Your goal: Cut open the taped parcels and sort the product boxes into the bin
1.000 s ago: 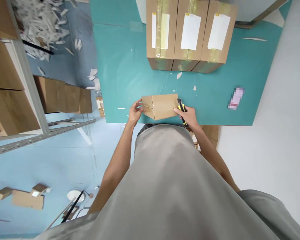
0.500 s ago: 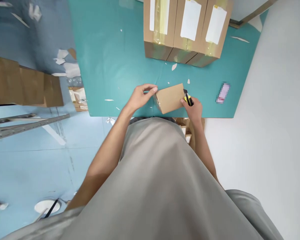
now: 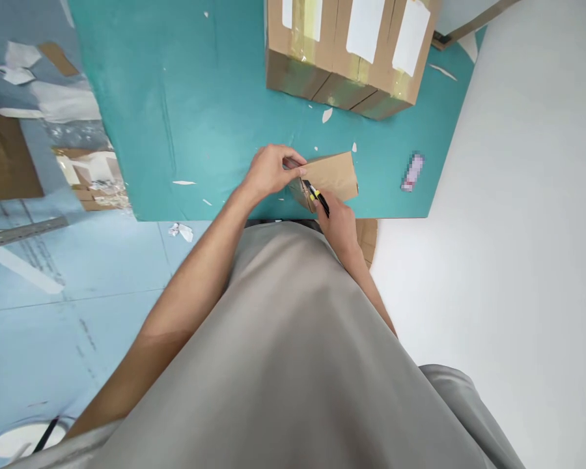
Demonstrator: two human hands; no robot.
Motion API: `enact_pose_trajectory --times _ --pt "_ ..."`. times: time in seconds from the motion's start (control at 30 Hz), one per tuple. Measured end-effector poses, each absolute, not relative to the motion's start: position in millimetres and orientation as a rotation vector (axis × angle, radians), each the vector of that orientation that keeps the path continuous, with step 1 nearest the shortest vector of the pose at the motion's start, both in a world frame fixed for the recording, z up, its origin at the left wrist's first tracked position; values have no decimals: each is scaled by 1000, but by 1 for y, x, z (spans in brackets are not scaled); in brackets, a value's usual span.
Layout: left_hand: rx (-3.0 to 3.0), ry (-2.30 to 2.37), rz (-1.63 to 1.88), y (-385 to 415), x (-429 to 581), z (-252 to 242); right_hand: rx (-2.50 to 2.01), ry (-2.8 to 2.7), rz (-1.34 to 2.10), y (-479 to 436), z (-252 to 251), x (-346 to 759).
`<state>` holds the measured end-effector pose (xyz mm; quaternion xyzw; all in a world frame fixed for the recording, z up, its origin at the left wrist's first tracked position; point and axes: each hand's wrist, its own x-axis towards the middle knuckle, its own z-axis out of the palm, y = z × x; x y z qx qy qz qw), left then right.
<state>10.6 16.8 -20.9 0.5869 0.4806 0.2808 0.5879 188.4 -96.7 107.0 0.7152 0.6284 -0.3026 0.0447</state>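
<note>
A small brown cardboard box [image 3: 334,170] lies near the front edge of the green table, its left end toward my left hand. My left hand [image 3: 272,170] grips that end at its upper corner, thumb and fingers closed on the cardboard. In my right hand [image 3: 339,225] is a yellow and black utility knife [image 3: 318,197]. The knife's tip rests at the top edge of the box's left end, close to my left thumb. Whether the blade is in the cardboard I cannot tell.
Several taped cardboard boxes [image 3: 342,85] with white labels stand at the back of the green table [image 3: 215,130]. A blurred pinkish item [image 3: 413,171] lies at the right. Paper scraps [image 3: 327,115] dot the tabletop. A larger carton [image 3: 7,156] and packing waste [image 3: 92,172] are on the left.
My right hand has moved left with the utility knife, from the box's right end to its left end. My left hand has closed on the box's corner. The camera view has shifted.
</note>
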Motion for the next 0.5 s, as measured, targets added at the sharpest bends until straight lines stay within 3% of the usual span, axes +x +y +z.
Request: enact_pose_trajectory --times 0.5 --pt "1312 1091 744 15 17 -38 2132 1754 -733 -93 127 158"
